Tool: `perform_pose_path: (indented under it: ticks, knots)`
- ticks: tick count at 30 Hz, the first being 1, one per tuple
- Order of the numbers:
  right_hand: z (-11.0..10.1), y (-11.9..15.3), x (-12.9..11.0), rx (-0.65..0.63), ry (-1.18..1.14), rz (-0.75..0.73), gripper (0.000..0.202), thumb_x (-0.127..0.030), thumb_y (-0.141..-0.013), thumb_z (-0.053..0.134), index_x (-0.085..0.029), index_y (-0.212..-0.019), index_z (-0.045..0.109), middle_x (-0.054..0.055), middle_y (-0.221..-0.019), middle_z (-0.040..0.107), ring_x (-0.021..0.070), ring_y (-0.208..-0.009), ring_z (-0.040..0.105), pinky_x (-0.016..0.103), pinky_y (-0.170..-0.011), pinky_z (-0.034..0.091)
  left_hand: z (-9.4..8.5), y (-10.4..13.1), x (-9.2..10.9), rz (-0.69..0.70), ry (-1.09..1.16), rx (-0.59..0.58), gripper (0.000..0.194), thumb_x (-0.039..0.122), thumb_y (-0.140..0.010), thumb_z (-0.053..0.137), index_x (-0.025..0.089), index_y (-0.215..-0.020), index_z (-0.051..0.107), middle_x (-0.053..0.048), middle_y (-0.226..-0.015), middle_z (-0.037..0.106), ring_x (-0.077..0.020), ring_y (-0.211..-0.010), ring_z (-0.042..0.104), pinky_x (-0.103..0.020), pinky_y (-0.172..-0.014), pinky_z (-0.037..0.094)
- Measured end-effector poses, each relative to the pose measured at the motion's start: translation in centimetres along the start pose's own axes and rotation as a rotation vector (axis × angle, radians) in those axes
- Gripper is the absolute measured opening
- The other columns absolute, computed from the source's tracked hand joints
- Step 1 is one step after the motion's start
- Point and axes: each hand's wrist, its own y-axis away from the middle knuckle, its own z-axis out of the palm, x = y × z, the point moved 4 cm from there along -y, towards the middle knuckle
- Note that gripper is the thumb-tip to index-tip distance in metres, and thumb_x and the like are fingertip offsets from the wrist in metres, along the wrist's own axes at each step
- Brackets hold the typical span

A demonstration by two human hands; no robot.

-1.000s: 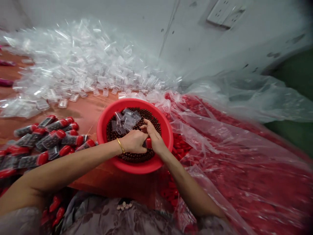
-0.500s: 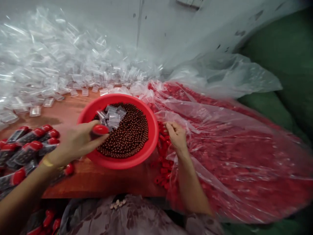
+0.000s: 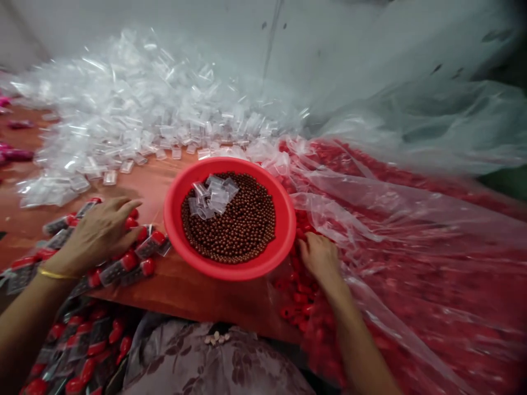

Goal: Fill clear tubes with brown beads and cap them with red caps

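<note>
My left hand (image 3: 102,227) is over a heap of small clear containers with red caps (image 3: 119,267), dark beads inside them. Its fingers and thumb are spread, and a red cap shows in the gap between them. At the right, my right hand (image 3: 323,258) has its fingers curled among loose red caps (image 3: 298,299) beside the basin. Whatever its fingertips pinch is hidden among the red pieces. Between the hands stands a red basin (image 3: 284,219) of shiny brown beads (image 3: 239,230). Several empty clear containers (image 3: 214,195) lie on the beads.
A big mound of clear empty containers (image 3: 135,104) covers the back of the orange-red tabletop (image 3: 197,296). A large clear plastic bag (image 3: 411,252) full of red pieces spreads along the right. More filled containers (image 3: 90,345) lie below the table edge at lower left. Behind is a wall (image 3: 329,49).
My left hand has moved left from the basin to the heap and let go of the red-capped container. My right hand stays at the red caps, slightly lower. The view has swung left.
</note>
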Motion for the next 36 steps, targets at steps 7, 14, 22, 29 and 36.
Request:
perform_pose_path:
  ticks: [7,14,22,29,36]
  knots:
    - [-5.0,-0.5,-3.5,0.346,-0.893,0.086,0.028,-0.042,-0.087,0.046,-0.019,-0.098,0.056,0.002,-0.069,0.061,0.0149,-0.056,0.056,0.029,-0.056,0.046,1.7,-6.3,10.1,0.436,0.023,-0.232,0.024,0.015,-0.088,0.039,0.017,-0.096,0.062,-0.009,-0.088,0.063,-0.0188,-0.081,0.058,-0.029,-0.072,0.043]
    - [-4.3,-2.0,-10.3,0.076,-1.128,-0.142,0.027,-0.041,-0.087,0.049,-0.02,-0.102,0.057,-0.003,-0.064,0.057,0.0109,-0.051,0.053,0.024,-0.05,0.045,6.2,-11.6,11.4,0.582,0.117,-0.419,0.027,0.004,-0.077,0.047,0.018,-0.089,0.066,-0.008,-0.077,0.065,-0.0195,-0.078,0.061,-0.029,-0.073,0.044]
    - [-4.3,-2.3,-10.4,-0.008,-1.089,-0.157,0.027,-0.041,-0.088,0.048,-0.018,-0.098,0.059,-0.002,-0.064,0.056,0.0102,-0.052,0.051,0.023,-0.052,0.042,6.8,-10.4,14.1,0.575,0.19,-0.552,0.025,0.03,-0.076,0.056,0.016,-0.094,0.066,-0.008,-0.076,0.067,-0.0191,-0.064,0.06,-0.025,-0.057,0.038]
    - [-4.3,-2.2,-10.4,-0.017,-1.121,-0.137,0.029,-0.042,-0.088,0.048,-0.018,-0.099,0.059,-0.003,-0.064,0.056,0.0105,-0.054,0.051,0.023,-0.053,0.042,7.8,-9.8,15.5,0.542,0.619,-0.94,0.047,0.011,-0.069,0.052,0.021,-0.115,0.057,0.004,-0.071,0.068,-0.0097,-0.059,0.057,-0.016,-0.054,0.038]
    - [-4.2,-2.3,-10.3,-0.019,-1.143,-0.147,0.028,-0.043,-0.088,0.048,-0.019,-0.095,0.059,-0.003,-0.064,0.054,0.0098,-0.053,0.05,0.022,-0.05,0.04,8.7,-10.1,16.1,0.973,0.185,-0.515,0.046,0.006,-0.073,0.052,0.025,-0.115,0.06,-0.008,-0.094,0.066,-0.0166,-0.075,0.06,-0.024,-0.061,0.038]
